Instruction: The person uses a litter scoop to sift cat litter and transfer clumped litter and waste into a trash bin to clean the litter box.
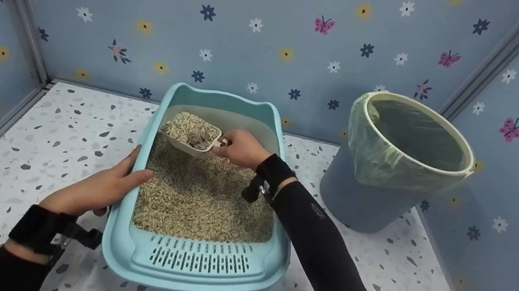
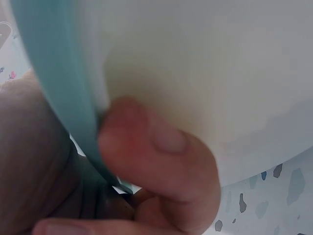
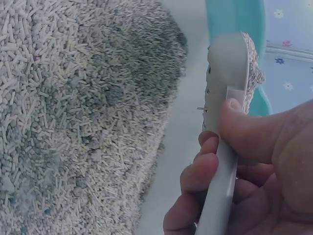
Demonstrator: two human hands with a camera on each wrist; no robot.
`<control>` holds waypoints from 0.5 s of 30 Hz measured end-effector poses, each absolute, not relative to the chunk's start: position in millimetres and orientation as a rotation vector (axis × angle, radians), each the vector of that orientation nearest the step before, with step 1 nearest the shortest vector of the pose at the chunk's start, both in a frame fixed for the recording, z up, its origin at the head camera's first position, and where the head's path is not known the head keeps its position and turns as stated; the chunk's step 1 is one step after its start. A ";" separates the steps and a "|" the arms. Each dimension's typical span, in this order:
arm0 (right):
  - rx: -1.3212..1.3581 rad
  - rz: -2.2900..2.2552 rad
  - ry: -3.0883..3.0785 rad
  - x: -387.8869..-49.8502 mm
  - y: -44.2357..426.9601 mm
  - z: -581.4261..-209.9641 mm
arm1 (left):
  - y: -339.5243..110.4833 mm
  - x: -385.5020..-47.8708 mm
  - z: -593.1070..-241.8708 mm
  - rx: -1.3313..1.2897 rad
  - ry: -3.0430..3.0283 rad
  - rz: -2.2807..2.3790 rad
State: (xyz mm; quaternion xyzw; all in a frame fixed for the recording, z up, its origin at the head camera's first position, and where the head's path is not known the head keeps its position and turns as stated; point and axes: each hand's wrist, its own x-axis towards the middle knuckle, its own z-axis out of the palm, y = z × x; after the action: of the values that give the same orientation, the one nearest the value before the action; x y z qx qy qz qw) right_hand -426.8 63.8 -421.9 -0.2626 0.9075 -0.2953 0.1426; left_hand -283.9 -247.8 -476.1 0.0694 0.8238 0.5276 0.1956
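Litter box mid-floor, waste bin to its right

The litter box (image 1: 119,227) stands on the floor (image 1: 56,132), its far end near the back wall (image 1: 253,55) and its slotted ledge (image 1: 198,260) at the near end. Pellet litter (image 1: 202,204) lies inside, behind the ledge. The litter scoop (image 1: 192,150) is over the far left part of the box, with more litter in its bowl; its handle points right, into the right hand (image 1: 245,149). The left hand (image 1: 97,188) is at the box's left rim. Right of the box, near the back corner, is the waste bin (image 1: 364,210), its bin liner (image 1: 378,160) over the rim. Side walls flank the floor left and right.
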 end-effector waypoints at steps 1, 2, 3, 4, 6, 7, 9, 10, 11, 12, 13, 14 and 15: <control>-0.742 -0.870 2.622 -426.2 65.4 -420.3 | -247.8 -284.1 -476.3 0.195 2.307 1.481; -0.728 -0.891 2.620 -425.1 66.8 -418.4 | -247.9 -284.2 -476.3 0.194 2.310 1.480; -0.714 -0.917 2.619 -423.7 68.2 -416.1 | -247.9 -284.2 -476.3 0.193 2.313 1.479; -0.704 -0.938 2.619 -422.0 69.4 -413.5 | -247.9 -284.2 -476.3 0.192 2.316 1.478; -0.687 -0.985 2.620 -418.5 72.0 -408.2 | -248.0 -284.0 -476.2 0.192 2.321 1.477; -0.684 -1.000 2.625 -416.5 73.2 -405.3 | -248.1 -283.7 -476.1 0.191 2.323 1.474; -0.684 -1.013 2.645 -412.4 75.9 -399.8 | -248.3 -283.3 -476.0 0.191 2.320 1.471; -0.688 -1.014 2.660 -410.4 77.4 -397.4 | -248.4 -283.2 -476.0 0.192 2.318 1.471; -0.689 -1.017 2.671 -408.3 79.2 -394.9 | -248.6 -283.1 -475.9 0.191 2.319 1.470; -0.691 -1.019 2.683 -406.2 81.1 -392.8 | -248.6 -283.1 -475.8 0.192 2.318 1.469; -0.695 -1.022 2.694 -403.9 83.1 -390.7 | -248.8 -283.2 -475.9 0.192 2.320 1.466; -0.696 -1.026 2.703 -401.9 85.2 -389.2 | -248.8 -283.3 -475.9 0.193 2.323 1.466; -0.694 -1.035 2.709 -400.2 87.4 -388.1 | -248.7 -283.6 -476.0 0.196 2.323 1.470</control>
State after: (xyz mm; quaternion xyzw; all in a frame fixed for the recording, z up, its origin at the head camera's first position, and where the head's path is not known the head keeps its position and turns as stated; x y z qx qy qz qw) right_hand -400.2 87.4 -388.1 -0.2320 0.9056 -0.3459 0.0798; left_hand -283.6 -248.7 -476.0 0.0696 0.8272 0.5236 0.1916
